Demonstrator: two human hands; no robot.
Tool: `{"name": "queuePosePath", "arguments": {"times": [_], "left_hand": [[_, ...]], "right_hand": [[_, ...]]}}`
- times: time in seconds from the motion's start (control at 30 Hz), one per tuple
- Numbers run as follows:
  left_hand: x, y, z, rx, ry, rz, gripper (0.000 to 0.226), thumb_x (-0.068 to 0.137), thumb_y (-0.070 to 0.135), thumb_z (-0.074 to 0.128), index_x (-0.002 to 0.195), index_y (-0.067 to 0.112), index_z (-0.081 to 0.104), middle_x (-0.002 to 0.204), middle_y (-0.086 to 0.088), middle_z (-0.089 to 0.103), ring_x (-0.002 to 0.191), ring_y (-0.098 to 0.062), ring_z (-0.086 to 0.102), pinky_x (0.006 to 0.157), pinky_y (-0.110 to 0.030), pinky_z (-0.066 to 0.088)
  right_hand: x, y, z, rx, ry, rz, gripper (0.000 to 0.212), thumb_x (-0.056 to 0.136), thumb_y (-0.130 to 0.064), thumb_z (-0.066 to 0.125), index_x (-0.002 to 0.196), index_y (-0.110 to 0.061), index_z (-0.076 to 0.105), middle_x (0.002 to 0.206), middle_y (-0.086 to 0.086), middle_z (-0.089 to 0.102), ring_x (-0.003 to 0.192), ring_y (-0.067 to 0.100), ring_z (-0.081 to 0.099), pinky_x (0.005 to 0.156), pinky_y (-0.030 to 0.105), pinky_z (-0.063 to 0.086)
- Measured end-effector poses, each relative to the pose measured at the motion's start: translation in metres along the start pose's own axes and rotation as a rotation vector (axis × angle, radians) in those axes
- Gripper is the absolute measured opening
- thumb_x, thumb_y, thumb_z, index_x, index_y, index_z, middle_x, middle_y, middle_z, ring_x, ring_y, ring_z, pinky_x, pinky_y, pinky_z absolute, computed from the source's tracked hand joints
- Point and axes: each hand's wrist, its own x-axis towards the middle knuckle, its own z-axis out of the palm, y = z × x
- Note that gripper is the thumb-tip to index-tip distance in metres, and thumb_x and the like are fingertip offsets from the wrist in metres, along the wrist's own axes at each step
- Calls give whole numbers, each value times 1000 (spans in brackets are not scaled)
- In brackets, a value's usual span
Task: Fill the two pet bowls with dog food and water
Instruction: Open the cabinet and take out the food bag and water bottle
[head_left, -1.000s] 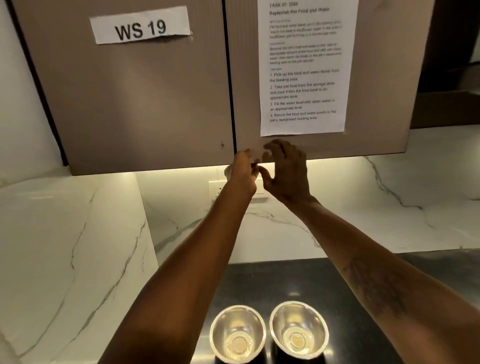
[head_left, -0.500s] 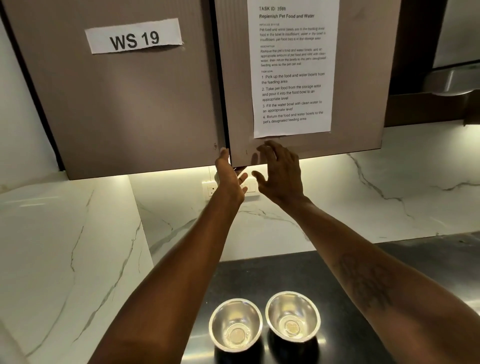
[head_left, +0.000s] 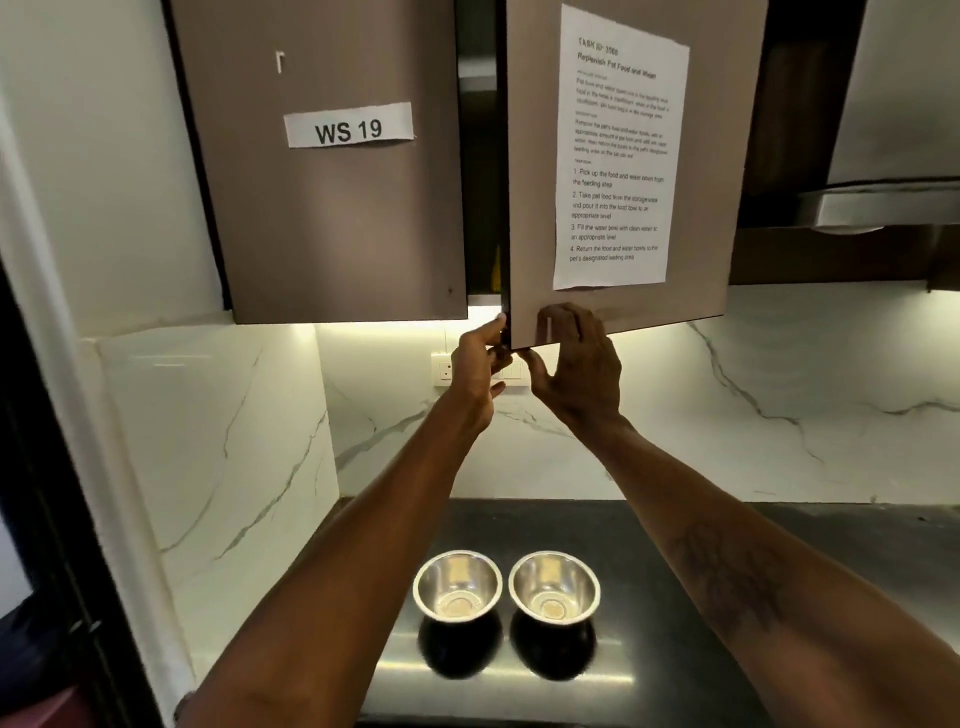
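Two empty steel bowls, the left bowl (head_left: 457, 584) and the right bowl (head_left: 554, 587), stand side by side on the dark counter (head_left: 649, 545). Above them, the right cabinet door (head_left: 530, 208) with a paper task sheet hangs partly swung out. My right hand (head_left: 576, 358) grips its lower left corner, fingers on the front face and thumb under the edge. My left hand (head_left: 475, 358) touches the door's inner edge at the same corner. A dark gap (head_left: 480, 156) shows between the two doors; a sliver of something yellow shows low inside.
The left cabinet door (head_left: 332, 208) with the label "WS 19" stays closed. A white marble backsplash (head_left: 727, 405) with a wall socket (head_left: 445, 370) runs behind the counter. A steel range hood (head_left: 883, 202) hangs at the upper right. A dark frame (head_left: 52, 467) borders the left.
The right cabinet door has swung out from closed, leaving a gap. Both hands moved from just under the doors onto its lower corner. The camera has pulled back and tilted.
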Motion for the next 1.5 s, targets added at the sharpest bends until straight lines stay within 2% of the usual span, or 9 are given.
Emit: {"name": "queuePosePath", "arguments": {"times": [0.2, 0.33, 0.53, 0.7, 0.93, 1.1, 1.23, 1.4, 1.5], "left_hand": [[-81, -2, 39, 270, 32, 169, 22, 97, 33, 71, 83, 18, 65, 108, -5, 73, 112, -27, 63, 91, -43, 50], [-118, 8, 77, 413, -28, 241, 18, 90, 23, 81, 74, 19, 73, 89, 2, 75, 99, -22, 67, 93, -42, 55], [-153, 1, 131, 501, -152, 306, 18, 87, 19, 83, 91, 2, 79, 93, -9, 78, 90, -23, 73, 80, -36, 62], [-166, -13, 176, 559, -220, 391, 21, 87, 21, 83, 96, 2, 81, 91, -8, 79, 84, -21, 77, 77, -30, 65], [-179, -29, 227, 641, -342, 486, 18, 89, 21, 82, 100, 6, 83, 92, -7, 81, 82, -19, 79, 84, -34, 65], [-173, -35, 241, 649, -271, 482, 20, 86, 20, 84, 101, 6, 83, 96, -9, 81, 87, -21, 78, 86, -41, 65], [-167, -34, 238, 651, -210, 471, 20, 86, 20, 85, 99, 5, 82, 94, -9, 80, 84, -20, 78, 86, -39, 65], [-156, -31, 225, 674, -85, 460, 14, 85, 21, 86, 93, 9, 83, 82, 1, 76, 81, -16, 75, 84, -35, 64], [-147, -30, 208, 738, -25, 470, 17, 86, 21, 85, 94, 7, 83, 92, -7, 80, 85, -19, 76, 85, -34, 63]], "right_hand": [[-31, 1, -80, 104, 48, 106, 58, 83, -23, 81, 133, -10, 56, 132, 12, 62, 118, 30, 62, 96, 30, 53], [-39, 6, -129, 183, 142, 214, 52, 81, -13, 78, 128, -8, 57, 124, 12, 67, 112, 29, 65, 101, 36, 55], [-52, 34, -181, 171, 210, 281, 51, 83, -9, 80, 130, -5, 62, 117, 14, 71, 103, 30, 69, 90, 46, 60], [-61, 56, -219, 105, 258, 285, 55, 83, -4, 80, 134, -4, 62, 112, 15, 73, 100, 32, 71, 90, 43, 61], [-61, 76, -252, 154, 374, 501, 45, 87, -15, 81, 125, 0, 64, 113, 20, 72, 102, 35, 72, 95, 44, 57], [-53, 96, -268, 197, 476, 658, 37, 94, -22, 72, 122, 0, 61, 110, 19, 72, 100, 33, 72, 92, 37, 60], [-50, 103, -273, 234, 467, 717, 42, 95, -24, 71, 126, 0, 57, 112, 19, 70, 101, 31, 70, 85, 22, 50], [-55, 92, -253, 436, 453, 934, 43, 96, -30, 70, 130, -3, 62, 123, 13, 71, 110, 19, 68, 97, 28, 53], [-57, 75, -226, 380, 368, 849, 38, 97, -33, 68, 122, -4, 70, 116, 12, 75, 104, 23, 73, 96, 34, 58]]}}
